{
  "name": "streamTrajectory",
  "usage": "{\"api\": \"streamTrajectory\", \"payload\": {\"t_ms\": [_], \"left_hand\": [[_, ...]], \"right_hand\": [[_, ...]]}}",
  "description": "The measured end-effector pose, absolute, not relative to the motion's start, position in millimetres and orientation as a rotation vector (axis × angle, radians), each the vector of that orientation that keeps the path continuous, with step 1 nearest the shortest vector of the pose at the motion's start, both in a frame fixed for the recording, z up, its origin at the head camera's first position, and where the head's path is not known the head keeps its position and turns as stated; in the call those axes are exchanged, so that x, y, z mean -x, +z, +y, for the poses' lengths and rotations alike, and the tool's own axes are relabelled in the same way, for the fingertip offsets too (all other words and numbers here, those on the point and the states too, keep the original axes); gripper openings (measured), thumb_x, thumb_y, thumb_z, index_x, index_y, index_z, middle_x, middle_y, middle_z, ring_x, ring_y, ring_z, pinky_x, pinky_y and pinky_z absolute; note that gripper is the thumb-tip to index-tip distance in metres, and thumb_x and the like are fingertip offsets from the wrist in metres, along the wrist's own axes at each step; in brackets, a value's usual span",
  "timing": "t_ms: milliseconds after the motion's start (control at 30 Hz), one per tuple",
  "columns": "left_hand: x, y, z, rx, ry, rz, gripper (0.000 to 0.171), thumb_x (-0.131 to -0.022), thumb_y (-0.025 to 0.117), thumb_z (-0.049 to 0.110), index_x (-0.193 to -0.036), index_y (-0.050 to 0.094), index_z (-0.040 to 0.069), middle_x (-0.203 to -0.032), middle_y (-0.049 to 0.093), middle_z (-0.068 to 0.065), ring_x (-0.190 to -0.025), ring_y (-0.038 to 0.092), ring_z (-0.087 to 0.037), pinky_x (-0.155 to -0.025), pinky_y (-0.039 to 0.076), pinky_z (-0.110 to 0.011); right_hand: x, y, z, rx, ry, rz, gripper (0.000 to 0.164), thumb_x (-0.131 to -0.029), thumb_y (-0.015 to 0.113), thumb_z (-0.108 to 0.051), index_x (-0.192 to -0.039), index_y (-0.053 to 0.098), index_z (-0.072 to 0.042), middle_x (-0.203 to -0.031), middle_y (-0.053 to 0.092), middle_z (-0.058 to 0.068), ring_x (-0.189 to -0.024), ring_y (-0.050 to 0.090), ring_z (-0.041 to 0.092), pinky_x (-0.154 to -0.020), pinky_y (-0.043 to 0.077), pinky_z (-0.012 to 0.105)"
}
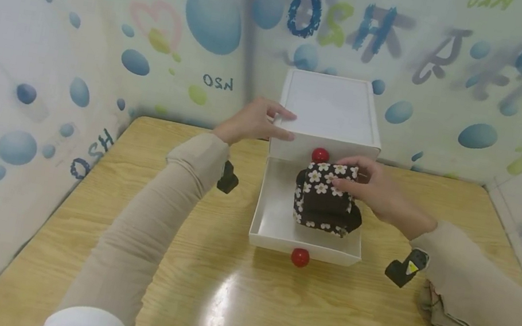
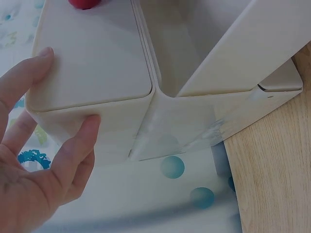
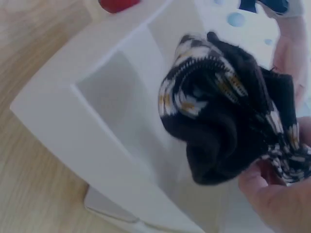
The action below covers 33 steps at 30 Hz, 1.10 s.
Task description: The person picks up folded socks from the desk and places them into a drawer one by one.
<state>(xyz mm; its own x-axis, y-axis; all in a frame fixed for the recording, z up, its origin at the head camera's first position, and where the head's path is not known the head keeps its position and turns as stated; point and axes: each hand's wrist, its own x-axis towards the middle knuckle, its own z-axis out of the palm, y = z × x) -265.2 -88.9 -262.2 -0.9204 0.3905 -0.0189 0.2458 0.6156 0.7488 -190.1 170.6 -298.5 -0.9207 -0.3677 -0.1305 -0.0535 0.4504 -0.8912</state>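
A small white drawer box [image 1: 331, 105] stands at the back of the table, its lower drawer [image 1: 275, 200] pulled out. My left hand [image 1: 255, 121] grips the box's upper left corner; in the left wrist view, one fingertip rests on the upper drawer's front [image 2: 92, 58] and another on the side. Over the open drawer, my right hand [image 1: 377, 189] holds a folded black cloth with white daisies [image 1: 325, 198], thumb on the near side and fingers beyond. The right wrist view shows the bundle's dark folds [image 3: 218, 116] above the drawer's interior [image 3: 131, 107].
Red round knobs sit on the upper drawer [image 1: 320, 155] and the lower drawer [image 1: 299, 258]. A folded greyish-beige cloth [image 1: 446, 315] lies on the wooden table [image 1: 196, 291] beside my right forearm. A patterned wall covering [image 1: 192, 75] rises behind the box.
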Motion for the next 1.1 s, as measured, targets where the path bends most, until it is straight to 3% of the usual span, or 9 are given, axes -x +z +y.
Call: {"api": "streamTrajectory", "payload": {"t_ms": [233, 533, 733, 1100], "left_hand": [[264.6, -261.5, -89.0, -0.549, 1.205, 2.652, 0.047, -0.073, 0.073, 0.027, -0.115, 0.059, 0.014, -0.122, 0.050, 0.000, -0.109, 0.041, -0.020, -0.088, 0.040, -0.033], [263.9, -260.4, -88.8, -0.545, 1.203, 2.661, 0.047, -0.072, 0.073, 0.027, -0.115, 0.059, 0.014, -0.122, 0.050, -0.001, -0.108, 0.042, -0.020, -0.088, 0.039, -0.033], [264.9, -261.1, -89.4, -0.550, 1.188, 2.668, 0.047, -0.072, 0.073, 0.027, -0.115, 0.059, 0.014, -0.123, 0.050, -0.001, -0.109, 0.041, -0.019, -0.087, 0.041, -0.031], [264.9, -261.7, -89.4, -0.554, 1.203, 2.663, 0.046, -0.073, 0.073, 0.026, -0.114, 0.060, 0.014, -0.123, 0.050, -0.001, -0.110, 0.041, -0.020, -0.089, 0.039, -0.033]], "right_hand": [[198.7, -309.4, 148.7, 0.263, -1.494, 2.322, 0.044, -0.083, 0.063, -0.017, -0.119, 0.044, -0.002, -0.117, 0.045, 0.019, -0.103, 0.049, 0.031, -0.079, 0.048, 0.036], [202.5, -321.6, 137.1, 0.078, -1.624, 2.132, 0.046, -0.081, 0.059, -0.003, -0.123, 0.041, 0.002, -0.120, 0.040, 0.020, -0.100, 0.051, 0.030, -0.077, 0.049, 0.033], [206.3, -327.4, 131.8, 0.039, -1.635, 2.035, 0.049, -0.082, 0.058, -0.001, -0.127, 0.039, 0.001, -0.127, 0.035, 0.021, -0.109, 0.046, 0.035, -0.077, 0.049, 0.033], [214.4, -327.4, 125.4, 0.010, -1.553, 1.985, 0.050, -0.086, 0.050, 0.001, -0.131, 0.032, 0.002, -0.132, 0.033, 0.022, -0.118, 0.038, 0.035, -0.091, 0.040, 0.040]]}}
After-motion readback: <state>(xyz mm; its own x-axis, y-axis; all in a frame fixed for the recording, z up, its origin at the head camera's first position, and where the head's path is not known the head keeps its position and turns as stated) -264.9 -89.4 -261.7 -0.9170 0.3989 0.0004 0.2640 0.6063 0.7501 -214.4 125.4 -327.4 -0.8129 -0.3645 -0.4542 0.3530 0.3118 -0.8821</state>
